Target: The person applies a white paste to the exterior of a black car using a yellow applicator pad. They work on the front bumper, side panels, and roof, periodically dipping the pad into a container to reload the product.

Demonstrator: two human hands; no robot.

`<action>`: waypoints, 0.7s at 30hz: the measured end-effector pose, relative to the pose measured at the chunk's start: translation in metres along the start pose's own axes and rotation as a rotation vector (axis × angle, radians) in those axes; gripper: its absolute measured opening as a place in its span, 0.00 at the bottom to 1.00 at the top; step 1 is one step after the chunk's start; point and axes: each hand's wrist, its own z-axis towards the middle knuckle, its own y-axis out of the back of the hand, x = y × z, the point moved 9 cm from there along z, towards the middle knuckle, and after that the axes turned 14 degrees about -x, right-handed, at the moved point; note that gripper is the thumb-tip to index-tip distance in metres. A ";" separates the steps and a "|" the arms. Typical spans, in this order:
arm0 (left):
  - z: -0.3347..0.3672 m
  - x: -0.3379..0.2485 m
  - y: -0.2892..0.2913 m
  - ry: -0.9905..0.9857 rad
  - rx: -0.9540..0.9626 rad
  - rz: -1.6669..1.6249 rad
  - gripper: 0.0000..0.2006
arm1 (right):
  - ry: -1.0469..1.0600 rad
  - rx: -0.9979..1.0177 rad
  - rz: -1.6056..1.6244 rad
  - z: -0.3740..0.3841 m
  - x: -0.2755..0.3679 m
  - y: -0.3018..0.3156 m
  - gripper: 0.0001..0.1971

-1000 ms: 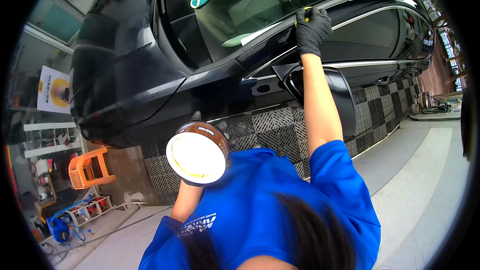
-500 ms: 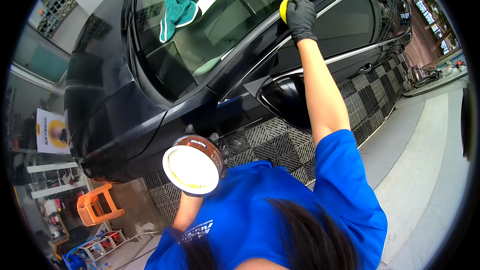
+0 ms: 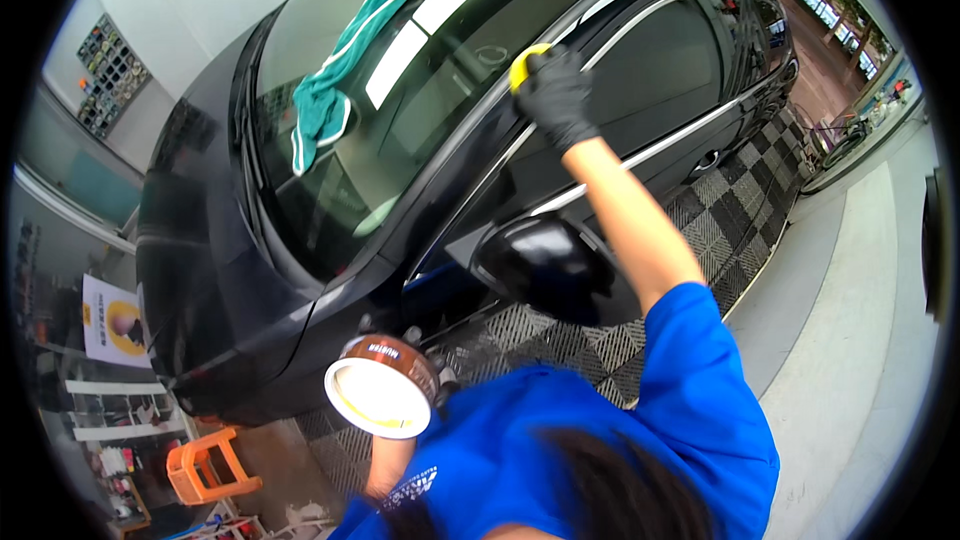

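While one black car (image 3: 300, 270) fills most of the view, the person's right hand (image 3: 556, 98), in a black glove, reaches up toward one o'clock and presses one yellow pad (image 3: 524, 64) against the pillar beside the windscreen. Its fingers are curled tight over the pad, so only a yellow edge shows at the hand's upper left. Down at seven o'clock the left hand (image 3: 432, 372), also gloved in black, holds one round open tin (image 3: 381, 387), brown on the side, its pale yellow inside ringed by a white rim and turned toward the camera. That hand is mostly hidden behind the tin, with fingers showing at its top and right edge, wrapped around it.

One green cloth (image 3: 335, 85) lies crumpled on the windscreen at eleven o'clock, well apart from both hands. One black side mirror (image 3: 545, 268) juts out near the centre, just left of the right forearm. Both arms wear blue sleeves (image 3: 700, 390). One orange stool (image 3: 210, 465) stands on the floor at eight o'clock, and grey grid tiles (image 3: 560, 345) lie under the car.
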 end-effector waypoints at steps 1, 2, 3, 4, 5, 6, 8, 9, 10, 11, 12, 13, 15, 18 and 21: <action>0.003 0.009 -0.010 -0.035 0.008 0.050 0.28 | -0.016 0.020 -0.036 -0.007 0.012 0.001 0.11; 0.006 0.015 -0.020 -0.081 0.014 0.102 0.27 | 0.164 0.052 0.067 -0.027 0.050 -0.001 0.11; 0.008 0.023 -0.029 -0.122 0.020 0.152 0.27 | 0.348 0.089 0.168 -0.045 0.077 -0.002 0.11; 0.007 0.026 -0.032 -0.150 -0.059 0.218 0.27 | 0.378 0.109 0.150 -0.040 0.071 -0.004 0.11; 0.007 0.027 -0.030 -0.182 -0.139 0.281 0.27 | 0.409 0.127 0.136 -0.029 0.062 -0.007 0.11; 0.007 0.025 -0.029 -0.201 -0.147 0.308 0.27 | 0.438 0.141 0.122 -0.017 0.050 -0.013 0.11; 0.009 0.029 -0.025 -0.173 -0.092 0.320 0.28 | 0.197 0.041 0.161 0.032 -0.057 -0.038 0.12; 0.002 0.023 -0.021 -0.196 -0.078 0.325 0.28 | 0.117 -0.002 -0.014 0.062 -0.081 -0.022 0.12; 0.000 0.021 -0.020 -0.206 -0.056 0.337 0.28 | 0.081 -0.103 0.002 0.079 -0.106 -0.009 0.12; 0.001 0.022 -0.024 -0.211 -0.044 0.354 0.29 | 0.022 -0.101 -0.054 0.079 -0.113 -0.011 0.11; 0.003 0.020 -0.027 -0.230 -0.036 0.361 0.29 | 0.017 -0.033 -0.049 0.067 -0.097 -0.022 0.11; -0.002 0.013 -0.031 -0.276 -0.015 0.374 0.29 | 0.024 0.024 -0.027 0.053 -0.062 -0.029 0.11; 0.012 0.015 -0.058 -0.333 0.067 0.421 0.30 | 0.129 0.148 0.165 0.001 -0.003 -0.049 0.12; 0.028 0.015 -0.101 -0.440 0.167 0.408 0.31 | 0.368 0.037 0.230 0.010 0.003 -0.023 0.13; 0.028 -0.007 -0.095 -0.482 0.140 0.466 0.27 | 0.150 -0.110 0.168 0.085 -0.124 -0.021 0.11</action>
